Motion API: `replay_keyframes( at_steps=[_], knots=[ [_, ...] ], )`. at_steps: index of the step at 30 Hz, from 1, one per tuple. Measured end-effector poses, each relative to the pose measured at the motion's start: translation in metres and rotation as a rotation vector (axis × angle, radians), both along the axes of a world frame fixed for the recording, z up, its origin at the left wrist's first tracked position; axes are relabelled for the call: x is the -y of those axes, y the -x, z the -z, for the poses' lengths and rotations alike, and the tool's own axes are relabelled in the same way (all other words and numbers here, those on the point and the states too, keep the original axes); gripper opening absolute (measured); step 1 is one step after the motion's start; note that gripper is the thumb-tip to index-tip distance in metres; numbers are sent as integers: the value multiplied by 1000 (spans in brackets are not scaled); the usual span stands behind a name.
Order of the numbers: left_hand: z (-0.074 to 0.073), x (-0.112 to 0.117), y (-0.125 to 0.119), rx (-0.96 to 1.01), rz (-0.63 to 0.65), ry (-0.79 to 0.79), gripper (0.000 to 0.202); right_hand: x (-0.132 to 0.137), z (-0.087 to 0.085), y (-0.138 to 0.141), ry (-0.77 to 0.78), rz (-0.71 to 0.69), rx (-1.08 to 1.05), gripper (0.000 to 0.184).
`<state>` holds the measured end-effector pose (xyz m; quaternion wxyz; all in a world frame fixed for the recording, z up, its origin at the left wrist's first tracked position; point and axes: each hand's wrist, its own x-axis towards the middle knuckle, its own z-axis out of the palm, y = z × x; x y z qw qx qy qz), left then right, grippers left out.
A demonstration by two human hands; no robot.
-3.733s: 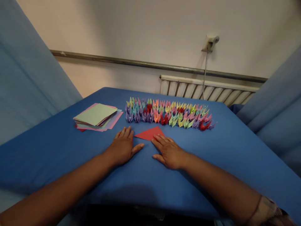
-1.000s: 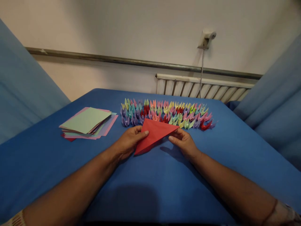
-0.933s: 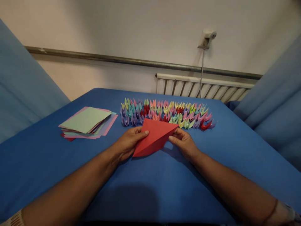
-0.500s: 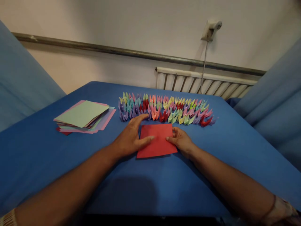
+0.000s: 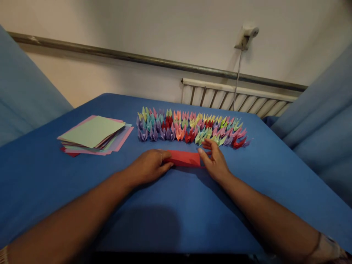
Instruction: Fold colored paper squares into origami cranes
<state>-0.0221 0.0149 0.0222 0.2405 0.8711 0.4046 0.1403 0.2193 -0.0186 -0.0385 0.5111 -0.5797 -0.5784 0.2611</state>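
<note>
A sheet of red paper [image 5: 185,158], bent over into a narrow band, is in front of me above the blue cloth. My left hand [image 5: 150,165] pinches its left end between thumb and fingers. At the right end, my right hand [image 5: 215,160] has its thumb and fingers apart, close beside the paper's edge. Whether a fingertip touches the paper there I cannot tell. Just beyond the hands stand several rows of folded paper cranes [image 5: 180,132] in many colours.
A loose stack of coloured paper sheets [image 5: 92,132], pale green on top, lies on the left of the blue-covered table [image 5: 137,227]. Behind the table are a metal rail [image 5: 132,55], a radiator [image 5: 220,96] and a wall socket [image 5: 244,38] with a cord. Blue curtains [image 5: 327,95] hang at both sides.
The red paper has gone from a nearly flat square to a bent-over narrow band. My left hand has closed on its left end. My right hand has let go and opened.
</note>
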Motion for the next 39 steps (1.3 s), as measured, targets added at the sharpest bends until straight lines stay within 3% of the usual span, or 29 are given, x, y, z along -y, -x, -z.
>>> replay_keyframes(
  at_steps=[3,5,10,15,17,22,27,30,34,39],
  knots=[
    [4,0,-2,-10,-14,84,23,9,-6,2,-128,-219,-16,47],
    [8,-1,-3,-3,-48,108,25,13,-7,5,-132,-264,30,51],
    [23,-10,-6,33,-154,25,37,5,7,10,49,-94,269,45],
    [36,-19,-5,60,-216,-172,64,-4,16,6,157,-48,349,56],
    [38,-20,-4,32,-166,-231,63,-4,16,5,159,-57,411,62],
    [38,-18,-4,-71,86,-219,26,-4,12,5,55,-66,574,68],
    [39,-16,-7,-45,122,-125,21,-10,7,3,107,-102,679,72],
    [43,-17,-7,-20,54,-123,26,-9,5,4,138,-95,702,61],
    [48,-22,-4,-49,-52,-163,48,-4,2,7,162,-114,720,39],
    [46,-23,0,-104,-115,-191,65,4,-1,10,155,-138,769,34]
  ],
)
